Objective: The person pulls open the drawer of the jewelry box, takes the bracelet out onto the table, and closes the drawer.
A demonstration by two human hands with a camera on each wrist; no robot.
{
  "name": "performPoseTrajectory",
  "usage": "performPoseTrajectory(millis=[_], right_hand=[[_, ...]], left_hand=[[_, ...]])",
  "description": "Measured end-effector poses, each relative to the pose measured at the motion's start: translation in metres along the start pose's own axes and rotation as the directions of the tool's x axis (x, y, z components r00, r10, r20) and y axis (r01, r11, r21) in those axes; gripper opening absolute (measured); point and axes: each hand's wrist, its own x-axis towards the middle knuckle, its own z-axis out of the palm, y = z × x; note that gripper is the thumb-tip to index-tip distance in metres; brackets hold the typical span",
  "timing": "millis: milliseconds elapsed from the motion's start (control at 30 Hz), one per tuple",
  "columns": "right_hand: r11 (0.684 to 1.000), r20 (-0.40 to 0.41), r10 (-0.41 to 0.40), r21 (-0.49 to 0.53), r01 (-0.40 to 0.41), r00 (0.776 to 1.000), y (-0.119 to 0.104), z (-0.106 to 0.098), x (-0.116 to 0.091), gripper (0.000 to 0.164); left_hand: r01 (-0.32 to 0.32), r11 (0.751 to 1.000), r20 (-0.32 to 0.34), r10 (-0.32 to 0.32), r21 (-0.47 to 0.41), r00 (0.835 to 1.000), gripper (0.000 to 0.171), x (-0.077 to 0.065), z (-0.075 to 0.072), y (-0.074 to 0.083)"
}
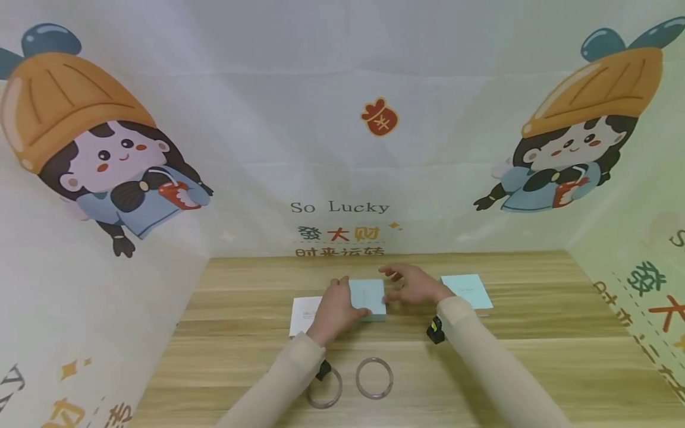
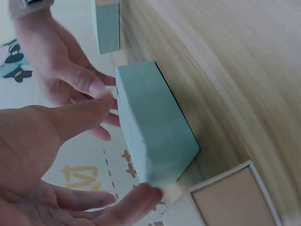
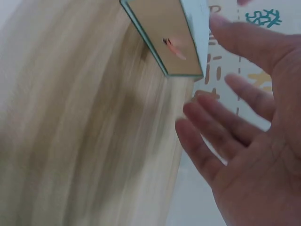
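As for the middle pale-blue box [image 1: 369, 293], lies between left hand [image 1: 336, 308] and right hand [image 1: 416, 285], nearer the left, with fingers spread on both.

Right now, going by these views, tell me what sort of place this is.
Probably an improvised tabletop filming booth: a wood-grain table, cartoon-printed white sheeting enclosing it on three visible sides, and small boxes set out on top.

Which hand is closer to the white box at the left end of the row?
The left hand: in the head view it partly hides the white box. The right hand is farther off, by the right edge of the middle pale blue box.
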Motion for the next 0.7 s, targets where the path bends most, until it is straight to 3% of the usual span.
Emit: performPoseTrajectory(millis=[67, 200, 300, 500, 700], right_hand=[[1.0, 0.035, -0.012, -0.009, 0.013, 0.999, 0.001, -0.002, 0.004, 0.073], [1.0, 0.083, -0.015, -0.023, 0.017, 0.996, 0.004, -0.003, 0.011, 0.072], [1.0, 0.102, -0.005, -0.022, 0.007, 0.995, 0.005, -0.002, 0.015, 0.071], [0.999, 0.092, 0.003, -0.034, 0.0, 0.996, 0.007, 0.001, 0.017, 0.069], [0.999, 0.061, 0.013, -0.047, -0.011, 0.998, 0.005, 0.001, 0.015, 0.065]], left_hand=[[0.013, 1.0, -0.002, -0.013, 0.025, 1.0, 0.088, -0.003, 0.002, 0.001], [-0.008, 0.999, -0.023, 0.009, 0.05, 1.0, 0.053, -0.006, 0.004, 0.002], [-0.026, 0.998, -0.03, 0.028, 0.055, 0.999, 0.036, -0.007, 0.004, 0.002], [-0.032, 0.998, -0.034, 0.034, 0.058, 0.999, 0.032, -0.004, 0.006, 0.001], [0.0, 1.0, -0.01, 0.0, 0.016, 1.0, 0.038, 0.003, 0.006, 0.0]])
